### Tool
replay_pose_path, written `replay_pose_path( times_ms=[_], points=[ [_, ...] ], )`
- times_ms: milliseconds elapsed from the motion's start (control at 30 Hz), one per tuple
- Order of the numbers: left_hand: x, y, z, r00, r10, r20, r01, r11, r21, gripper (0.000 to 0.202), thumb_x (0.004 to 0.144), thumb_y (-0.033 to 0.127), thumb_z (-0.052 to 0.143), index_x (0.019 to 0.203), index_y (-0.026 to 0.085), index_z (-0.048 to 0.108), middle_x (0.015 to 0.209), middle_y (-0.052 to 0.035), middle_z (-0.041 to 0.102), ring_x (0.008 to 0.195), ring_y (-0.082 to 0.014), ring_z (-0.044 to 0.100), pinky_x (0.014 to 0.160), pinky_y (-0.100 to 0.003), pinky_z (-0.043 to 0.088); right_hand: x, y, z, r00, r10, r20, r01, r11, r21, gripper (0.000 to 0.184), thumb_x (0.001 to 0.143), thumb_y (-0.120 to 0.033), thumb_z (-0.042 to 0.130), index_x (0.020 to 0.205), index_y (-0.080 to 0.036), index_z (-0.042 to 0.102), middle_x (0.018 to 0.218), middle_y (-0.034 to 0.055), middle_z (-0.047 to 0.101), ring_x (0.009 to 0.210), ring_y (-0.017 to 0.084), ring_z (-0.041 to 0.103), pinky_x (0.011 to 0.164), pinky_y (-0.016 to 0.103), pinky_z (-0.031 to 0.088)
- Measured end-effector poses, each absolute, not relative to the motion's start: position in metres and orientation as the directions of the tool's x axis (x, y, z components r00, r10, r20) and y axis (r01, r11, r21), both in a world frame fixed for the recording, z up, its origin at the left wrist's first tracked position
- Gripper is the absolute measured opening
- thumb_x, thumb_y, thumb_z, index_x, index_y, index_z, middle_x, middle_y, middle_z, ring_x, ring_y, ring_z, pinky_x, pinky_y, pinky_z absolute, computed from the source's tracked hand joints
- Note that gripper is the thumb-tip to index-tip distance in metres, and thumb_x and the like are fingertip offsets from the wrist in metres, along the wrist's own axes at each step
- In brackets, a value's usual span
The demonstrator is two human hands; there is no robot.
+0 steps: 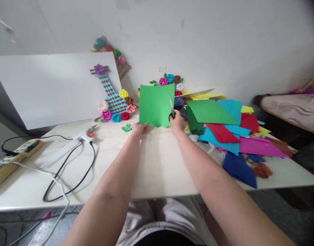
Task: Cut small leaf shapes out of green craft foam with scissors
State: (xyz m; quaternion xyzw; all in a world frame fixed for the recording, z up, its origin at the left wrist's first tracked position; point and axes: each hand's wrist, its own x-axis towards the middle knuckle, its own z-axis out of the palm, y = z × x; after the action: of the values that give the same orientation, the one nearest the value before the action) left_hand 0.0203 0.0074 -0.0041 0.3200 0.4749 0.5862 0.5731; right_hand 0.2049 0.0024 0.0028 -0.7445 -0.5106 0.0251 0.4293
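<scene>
My left hand point(139, 128) pinches the lower left edge of a green paper sheet point(156, 104) and holds it upright above the white table point(152, 164). Black-handled scissors point(172, 110) are gripped in my right hand point(176, 123), their blades pointing up into the sheet's right side. Small green paper scraps point(126, 128) lie on the table just left of my left hand.
A pile of coloured paper sheets point(228, 130) covers the table's right side. A glue gun point(82, 136) with black cord and a power strip point(21, 150) lie at left. A white board point(52, 85) with a paper guitar point(112, 97) leans on the wall. Paper flowers point(169, 80) stand behind the sheet.
</scene>
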Motion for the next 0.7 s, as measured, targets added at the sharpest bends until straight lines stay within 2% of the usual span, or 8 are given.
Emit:
replay_pose_path(
  times_ms=[267, 433, 567, 700],
  points=[
    [0.024, 0.011, -0.001, -0.173, 0.969, -0.178, -0.417, 0.092, 0.904, 0.022, 0.079, -0.002, 0.055, 0.098, 0.008, 0.057, 0.065, -0.0049, 0.065, 0.053, -0.0152, 0.065, 0.066, -0.028, 0.056, 0.205, 0.003, -0.001, 0.486, 0.735, 0.473, 0.767, -0.1, -0.634, 0.044, 0.087, -0.026, 0.047, 0.131, -0.024, 0.051, 0.104, 0.0103, 0.066, 0.094, 0.026, 0.06, 0.076, 0.035, 0.042],
    [0.026, 0.014, -0.004, -0.16, 0.974, -0.161, -0.415, 0.082, 0.906, 0.019, 0.08, 0.0, 0.054, 0.098, 0.008, 0.056, 0.062, -0.0046, 0.064, 0.051, -0.0153, 0.065, 0.062, -0.027, 0.056, 0.2, 0.0, 0.001, 0.411, 0.742, 0.531, 0.832, -0.066, -0.551, 0.042, 0.086, -0.024, 0.047, 0.128, -0.024, 0.054, 0.102, 0.0098, 0.065, 0.095, 0.025, 0.058, 0.074, 0.033, 0.041],
    [0.029, 0.018, -0.007, -0.165, 0.976, -0.142, -0.425, 0.059, 0.903, 0.019, 0.081, 0.0, 0.054, 0.098, 0.009, 0.055, 0.061, -0.0034, 0.064, 0.052, -0.0157, 0.065, 0.061, -0.027, 0.056, 0.197, -0.001, 0.001, 0.397, 0.766, 0.505, 0.851, -0.101, -0.516, 0.041, 0.086, -0.027, 0.049, 0.127, -0.026, 0.054, 0.096, 0.0085, 0.065, 0.09, 0.024, 0.058, 0.071, 0.032, 0.04],
    [0.03, 0.022, -0.009, -0.163, 0.978, -0.129, -0.429, 0.047, 0.902, 0.019, 0.079, 0.001, 0.056, 0.096, 0.009, 0.055, 0.061, -0.0031, 0.064, 0.052, -0.0158, 0.065, 0.063, -0.027, 0.056, 0.196, -0.002, 0.0, 0.362, 0.773, 0.52, 0.876, -0.092, -0.473, 0.04, 0.087, -0.025, 0.048, 0.126, -0.025, 0.054, 0.099, 0.0091, 0.065, 0.093, 0.024, 0.057, 0.071, 0.031, 0.039]
  ],
)
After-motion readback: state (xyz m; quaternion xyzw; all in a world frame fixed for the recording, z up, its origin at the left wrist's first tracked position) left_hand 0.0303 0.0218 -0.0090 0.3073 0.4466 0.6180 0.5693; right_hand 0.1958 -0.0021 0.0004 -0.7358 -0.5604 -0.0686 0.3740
